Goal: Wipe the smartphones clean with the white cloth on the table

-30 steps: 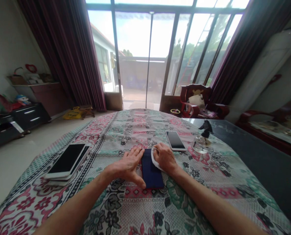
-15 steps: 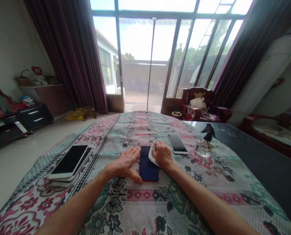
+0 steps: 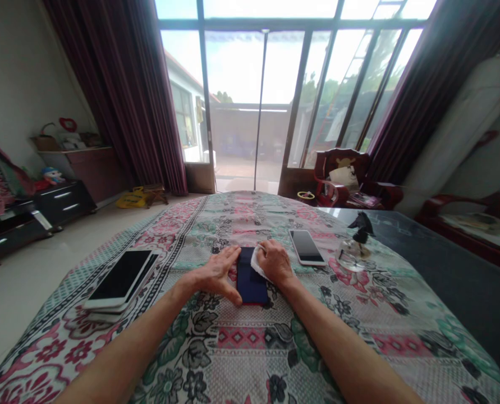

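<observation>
A dark blue phone (image 3: 251, 287) lies flat on the patterned tablecloth (image 3: 250, 370) in front of me. Along its left edge rests my left hand (image 3: 219, 273), fingers stretched out and thumb spread toward the near corner. My right hand (image 3: 276, 261) is closed on a white cloth (image 3: 258, 264), which presses on the phone's upper right part. Beyond that hand, to the right, lies a white-framed phone (image 3: 307, 247), dark screen up. A stack of phones (image 3: 121, 279), the top one white with a black screen, sits at the left.
At the table's right stands a clear glass bowl (image 3: 352, 255) with a black horse-head figure (image 3: 362, 225) by it. A dark tabletop (image 3: 455, 269) adjoins on the right. Past the table are a wooden chair (image 3: 342, 174) and glass doors (image 3: 241, 112).
The blue phone has shifted slightly left and away from me, both hands moving with it. My right hand still presses the cloth on it.
</observation>
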Available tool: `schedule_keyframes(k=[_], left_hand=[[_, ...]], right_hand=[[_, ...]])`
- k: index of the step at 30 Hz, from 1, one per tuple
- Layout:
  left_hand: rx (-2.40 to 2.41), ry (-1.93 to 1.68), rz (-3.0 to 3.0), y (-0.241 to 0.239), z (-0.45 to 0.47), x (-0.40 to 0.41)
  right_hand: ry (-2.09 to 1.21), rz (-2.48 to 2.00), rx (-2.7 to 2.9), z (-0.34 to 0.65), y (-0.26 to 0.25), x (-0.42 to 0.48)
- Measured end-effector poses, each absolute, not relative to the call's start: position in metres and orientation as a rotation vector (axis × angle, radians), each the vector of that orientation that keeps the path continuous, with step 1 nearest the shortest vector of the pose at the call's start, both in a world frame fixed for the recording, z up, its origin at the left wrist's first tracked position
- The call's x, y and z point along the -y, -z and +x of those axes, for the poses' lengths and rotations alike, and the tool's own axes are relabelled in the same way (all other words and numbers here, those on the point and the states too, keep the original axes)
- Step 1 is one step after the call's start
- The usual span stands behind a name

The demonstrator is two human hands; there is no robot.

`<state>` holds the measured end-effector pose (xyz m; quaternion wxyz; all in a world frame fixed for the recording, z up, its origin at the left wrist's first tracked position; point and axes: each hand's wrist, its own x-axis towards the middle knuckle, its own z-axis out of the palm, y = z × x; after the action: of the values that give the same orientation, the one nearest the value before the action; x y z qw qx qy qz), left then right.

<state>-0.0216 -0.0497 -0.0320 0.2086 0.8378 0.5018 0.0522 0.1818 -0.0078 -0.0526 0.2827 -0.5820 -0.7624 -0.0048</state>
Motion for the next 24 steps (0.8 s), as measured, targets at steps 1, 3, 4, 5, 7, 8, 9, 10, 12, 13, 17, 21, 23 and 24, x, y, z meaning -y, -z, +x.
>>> schedule_keyframes(k=[1, 3, 4, 5, 7, 8, 9, 10, 12, 13, 17, 21, 23, 24], left_hand=[[-1.388, -0.137, 2.329, 0.032, -0.021, 0.047], [-1.38, -0.137, 2.316, 0.034, -0.02, 0.041], [-1.376, -0.146, 2.311, 0.035, -0.022, 0.04], [-1.366, -0.155, 2.31, 0.037, -0.023, 0.039], [-1.328, -0.173, 2.32, 0.039, -0.028, 0.039], [-1.31, -0.176, 2.327, 0.04, -0.03, 0.039], [-1.296, -0.171, 2.332, 0.041, -0.032, 0.04], [-1.291, -0.163, 2.336, 0.041, -0.033, 0.04], [-1.292, -0.149, 2.342, 0.043, -0.034, 0.039], [-1.292, -0.149, 2.348, 0.044, -0.035, 0.038], [-1.274, -0.16, 2.385, 0.048, -0.037, 0.034], [-1.297, -0.171, 2.394, 0.048, -0.038, 0.034], [-1.303, -0.183, 2.397, 0.046, -0.037, 0.035], [-1.306, -0.179, 2.399, 0.045, -0.037, 0.035]], right_hand=[[0.015, -1.552, 2.039, 0.182, 0.053, 0.008], [0.016, -1.544, 2.034, 0.181, 0.053, 0.007], [0.015, -1.544, 2.032, 0.181, 0.053, 0.007], [0.012, -1.546, 2.03, 0.181, 0.052, 0.007], [0.006, -1.549, 2.035, 0.181, 0.052, 0.007], [0.005, -1.548, 2.04, 0.182, 0.052, 0.007], [0.005, -1.544, 2.046, 0.182, 0.052, 0.007], [0.006, -1.542, 2.052, 0.182, 0.052, 0.007], [0.014, -1.544, 2.06, 0.183, 0.052, 0.006], [0.019, -1.548, 2.065, 0.183, 0.052, 0.006], [0.045, -1.522, 2.125, 0.186, 0.051, 0.008], [0.11, -1.487, 2.165, 0.189, 0.05, 0.014], [0.12, -1.478, 2.175, 0.19, 0.05, 0.015], [0.115, -1.475, 2.184, 0.19, 0.05, 0.016]])
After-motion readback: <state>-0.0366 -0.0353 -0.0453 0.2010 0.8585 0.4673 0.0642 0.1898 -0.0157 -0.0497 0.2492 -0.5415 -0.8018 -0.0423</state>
